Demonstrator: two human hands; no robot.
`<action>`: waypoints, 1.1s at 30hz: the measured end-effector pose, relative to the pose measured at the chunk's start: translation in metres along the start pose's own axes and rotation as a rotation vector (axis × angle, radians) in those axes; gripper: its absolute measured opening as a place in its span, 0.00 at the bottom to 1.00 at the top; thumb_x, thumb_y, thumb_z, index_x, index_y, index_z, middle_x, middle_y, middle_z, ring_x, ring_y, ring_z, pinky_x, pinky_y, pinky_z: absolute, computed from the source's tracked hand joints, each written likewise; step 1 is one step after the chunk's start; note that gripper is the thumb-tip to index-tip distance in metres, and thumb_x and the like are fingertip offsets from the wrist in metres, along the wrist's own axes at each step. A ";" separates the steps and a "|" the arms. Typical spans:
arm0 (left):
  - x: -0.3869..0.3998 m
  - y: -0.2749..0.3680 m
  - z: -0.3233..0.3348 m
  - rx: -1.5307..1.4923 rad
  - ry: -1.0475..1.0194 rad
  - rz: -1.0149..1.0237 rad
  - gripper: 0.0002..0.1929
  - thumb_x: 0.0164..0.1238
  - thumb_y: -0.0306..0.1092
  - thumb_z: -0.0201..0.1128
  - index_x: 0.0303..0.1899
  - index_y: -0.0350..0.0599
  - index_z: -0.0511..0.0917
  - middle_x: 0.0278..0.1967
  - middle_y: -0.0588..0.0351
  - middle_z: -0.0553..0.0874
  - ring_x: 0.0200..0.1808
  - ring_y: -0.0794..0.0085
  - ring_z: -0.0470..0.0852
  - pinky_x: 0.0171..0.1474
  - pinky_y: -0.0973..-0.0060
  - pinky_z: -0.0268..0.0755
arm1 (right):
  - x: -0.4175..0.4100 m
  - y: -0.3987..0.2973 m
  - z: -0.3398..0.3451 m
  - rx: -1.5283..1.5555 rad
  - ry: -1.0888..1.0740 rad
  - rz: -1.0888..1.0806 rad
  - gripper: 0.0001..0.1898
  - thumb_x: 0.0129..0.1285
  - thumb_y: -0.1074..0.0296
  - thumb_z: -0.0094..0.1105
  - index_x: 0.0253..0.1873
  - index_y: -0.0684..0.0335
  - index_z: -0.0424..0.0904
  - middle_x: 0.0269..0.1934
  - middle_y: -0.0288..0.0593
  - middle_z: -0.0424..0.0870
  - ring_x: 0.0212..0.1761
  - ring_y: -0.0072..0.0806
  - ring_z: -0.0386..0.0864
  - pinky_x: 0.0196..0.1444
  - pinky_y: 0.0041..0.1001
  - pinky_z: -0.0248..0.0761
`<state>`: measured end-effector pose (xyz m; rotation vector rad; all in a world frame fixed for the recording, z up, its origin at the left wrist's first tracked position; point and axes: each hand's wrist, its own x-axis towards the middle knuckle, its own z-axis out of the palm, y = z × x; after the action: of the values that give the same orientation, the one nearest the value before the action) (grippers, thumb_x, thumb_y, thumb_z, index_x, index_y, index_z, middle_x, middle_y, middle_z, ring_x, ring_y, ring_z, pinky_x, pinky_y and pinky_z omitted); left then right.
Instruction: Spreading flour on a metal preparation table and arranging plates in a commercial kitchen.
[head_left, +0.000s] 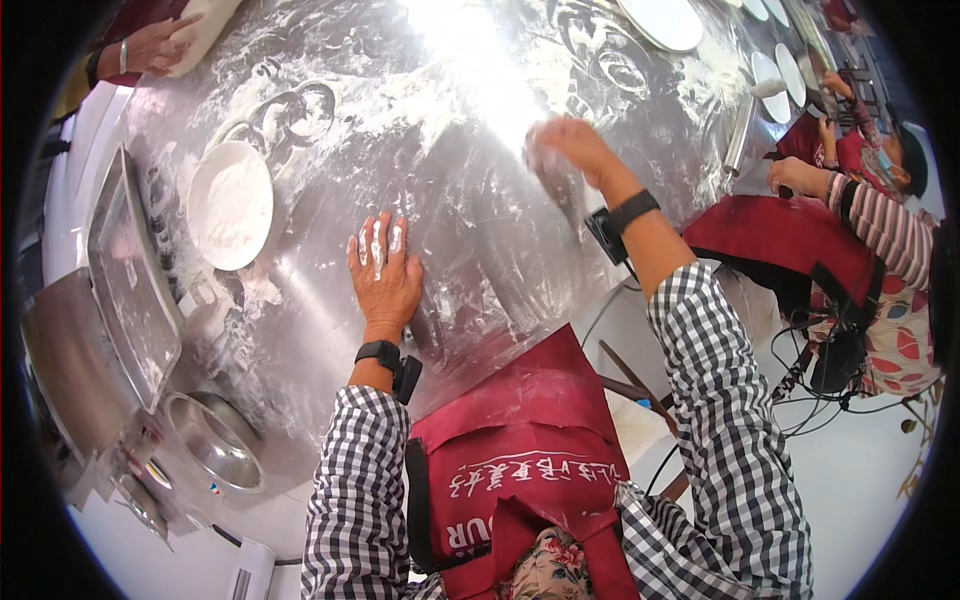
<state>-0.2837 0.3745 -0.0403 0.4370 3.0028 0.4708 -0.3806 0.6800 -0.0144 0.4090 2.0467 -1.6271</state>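
Note:
My left hand (385, 281) lies palm down on the flour-dusted steel table (480, 255), with white flour on its fingers. It holds nothing, and its fingers are slightly apart. Farther out and to the right, my right hand (576, 150) is blurred over the table with its fingers bent. Whether anything is inside it I cannot tell, nor whether it touches the steel. A white dish (193, 202) with flour (236, 202) in it stands to the left of my left hand. Loose flour (420, 97) is smeared over the far part of the table.
At the left are a rectangular metal tray (112, 247), a steel bowl (244, 472) and a large metal vessel (71, 360). Another person's hand (154, 49) is at the upper left. White plates (667, 22) stand far right, near people with a striped sleeve (881, 217) and cables (810, 412).

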 end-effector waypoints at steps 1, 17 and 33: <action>0.000 -0.001 0.001 0.012 0.000 -0.001 0.26 0.56 0.35 0.52 0.60 0.51 0.65 0.63 0.57 0.63 0.66 0.63 0.55 0.68 0.61 0.39 | 0.007 -0.007 0.001 0.189 0.265 -0.089 0.10 0.55 0.63 0.59 0.34 0.64 0.79 0.32 0.40 0.81 0.33 0.23 0.76 0.37 0.23 0.69; 0.005 0.002 0.004 0.059 0.038 0.017 0.25 0.51 0.33 0.53 0.56 0.46 0.69 0.60 0.53 0.67 0.63 0.60 0.60 0.67 0.59 0.43 | 0.031 -0.011 -0.089 0.125 0.228 -0.204 0.14 0.55 0.63 0.60 0.44 0.66 0.77 0.36 0.40 0.81 0.34 0.22 0.76 0.39 0.21 0.69; 0.064 0.045 0.015 0.127 -0.003 -0.031 0.28 0.58 0.37 0.50 0.61 0.38 0.59 0.64 0.48 0.60 0.67 0.56 0.52 0.67 0.56 0.38 | -0.075 0.108 -0.136 -0.701 0.917 0.223 0.33 0.55 0.58 0.55 0.62 0.68 0.56 0.58 0.60 0.64 0.61 0.50 0.60 0.64 0.41 0.49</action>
<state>-0.3312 0.4390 -0.0424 0.3982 3.0429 0.2771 -0.2881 0.8434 -0.0393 1.2015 2.8781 -0.4968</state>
